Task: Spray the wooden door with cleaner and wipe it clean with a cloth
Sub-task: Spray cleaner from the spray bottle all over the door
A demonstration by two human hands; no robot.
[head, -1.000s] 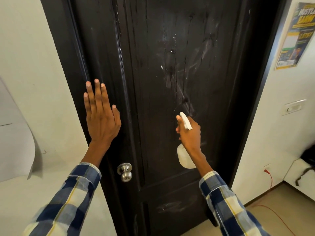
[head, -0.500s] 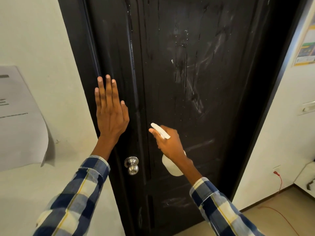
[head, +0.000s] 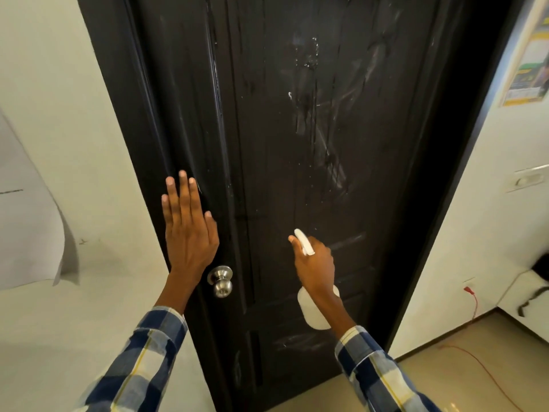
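The right hand (head: 315,264) grips a small white plastic spray bottle (head: 316,310) by its neck, nozzle toward the streaked black wooden door (head: 297,144); it looks light, possibly slippery when wet. The left hand (head: 188,233) presses flat, fingers straight, against the door's edge.

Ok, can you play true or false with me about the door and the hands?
1. The right hand holds a white spray bottle. True.
2. The left hand is turning the door knob. False: it rests flat on the door, above the knob.
3. The door is white. False: it is black, with wet streaks.
4. A cloth is wiping the door. False: no cloth is in view.
5. A poster hangs on the wall at right. True.
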